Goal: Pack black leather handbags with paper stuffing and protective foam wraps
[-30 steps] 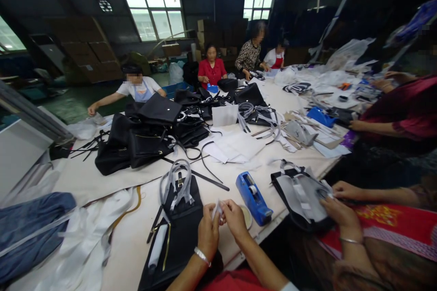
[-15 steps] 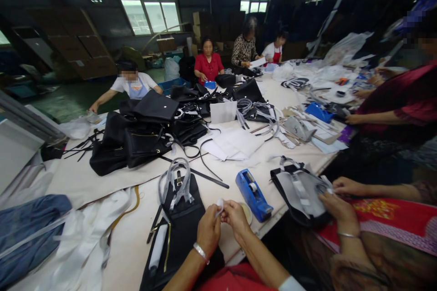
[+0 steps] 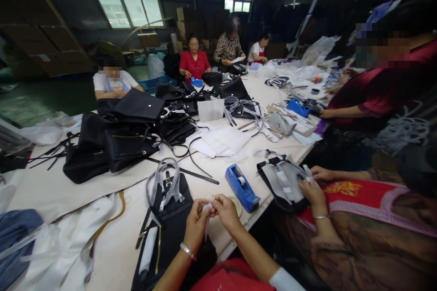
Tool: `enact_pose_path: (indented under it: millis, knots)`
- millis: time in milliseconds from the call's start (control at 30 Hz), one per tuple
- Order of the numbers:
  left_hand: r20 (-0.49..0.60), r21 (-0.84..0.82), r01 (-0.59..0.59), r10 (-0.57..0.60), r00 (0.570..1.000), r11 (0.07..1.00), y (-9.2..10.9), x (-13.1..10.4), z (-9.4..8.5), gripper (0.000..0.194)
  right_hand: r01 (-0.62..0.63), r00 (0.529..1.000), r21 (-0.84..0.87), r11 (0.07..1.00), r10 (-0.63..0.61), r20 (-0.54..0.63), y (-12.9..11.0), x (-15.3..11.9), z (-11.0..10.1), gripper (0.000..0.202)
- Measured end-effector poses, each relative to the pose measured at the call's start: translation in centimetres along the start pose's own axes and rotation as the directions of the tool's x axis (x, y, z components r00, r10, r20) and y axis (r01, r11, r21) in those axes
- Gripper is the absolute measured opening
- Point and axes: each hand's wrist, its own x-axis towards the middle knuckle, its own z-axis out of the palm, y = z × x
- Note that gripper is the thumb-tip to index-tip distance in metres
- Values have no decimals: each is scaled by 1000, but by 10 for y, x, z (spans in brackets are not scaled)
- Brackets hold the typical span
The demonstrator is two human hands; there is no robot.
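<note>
My left hand [image 3: 195, 225], with a silver bracelet at the wrist, pinches a thin whitish strip [image 3: 206, 227] that hangs below the fingers. My right hand [image 3: 224, 211] meets it at the fingertips, closed on the upper end of the same strip. Both hands are above the table's front edge. Beside and below my left hand lies a black bag [image 3: 170, 232] with a gold zipper, a white roll [image 3: 149, 250] on it and wrapped handles [image 3: 177, 177] at its top. A blue tape dispenser [image 3: 241, 188] stands just beyond my right hand.
Black bags [image 3: 112, 136] are piled at the left, and white sheets [image 3: 221, 140] lie mid-table. White wrapping material [image 3: 68, 232] and blue cloth [image 3: 20, 232] are at the near left. A person's hands [image 3: 312, 191] work on another bag [image 3: 282, 184] at the right. Other people are around the table.
The view has turned right, shifting the scene leftward. A thin strip now hangs below my fingers, where a small curled white piece showed before. At the far left, a person's outstretched arm has drawn in.
</note>
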Motion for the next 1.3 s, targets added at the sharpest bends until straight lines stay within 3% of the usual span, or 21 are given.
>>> enact_pose_path:
  millis: [100,167,233,300,367,433,500,567,700,867,1067,1300]
  knots:
    - [-70,-192,116,-131,989,975,-11,5,3,30,102,994,-201,974,-108,-19,-2,-2,3,19]
    - [-44,-221,179,-194,980,959,-14,5,2,33,138,990,-292,947,-127,57,-3,-3,-4,15]
    - [-15,-210,209,-217,976,955,-14,5,-1,33,172,982,-397,902,-123,146,-6,-3,-24,15]
    - [-11,-199,220,-227,974,955,-12,4,-6,34,196,980,-571,797,-176,91,-9,-1,-57,18]
    - [-24,-201,228,-238,971,953,-11,4,-10,35,107,953,-758,643,-283,-105,-11,2,-97,21]
    - [-26,-210,235,-245,969,949,-11,5,-13,37,-61,925,-843,534,-288,-249,-8,6,-135,24]
    - [-19,-221,239,-249,968,945,-12,5,-13,38,-166,941,-854,493,-181,-287,-1,11,-161,26]
    - [-9,-234,242,-251,968,942,-13,5,-12,38,-195,963,-843,502,-66,-262,9,16,-174,28]
    - [8,-257,238,-244,970,937,-17,6,-11,37,-207,972,-815,541,21,-233,29,24,-176,30]
    - [26,-248,232,-233,972,941,-20,6,-12,34,-212,968,-784,584,17,-249,35,27,-177,30]
    - [-1,-249,236,-244,970,940,-19,6,-14,37,-169,967,-764,622,-45,-250,18,6,-180,29]
    - [-4,-246,253,-262,965,936,-19,7,-12,36,-262,957,-662,703,103,-270,35,-8,-187,28]
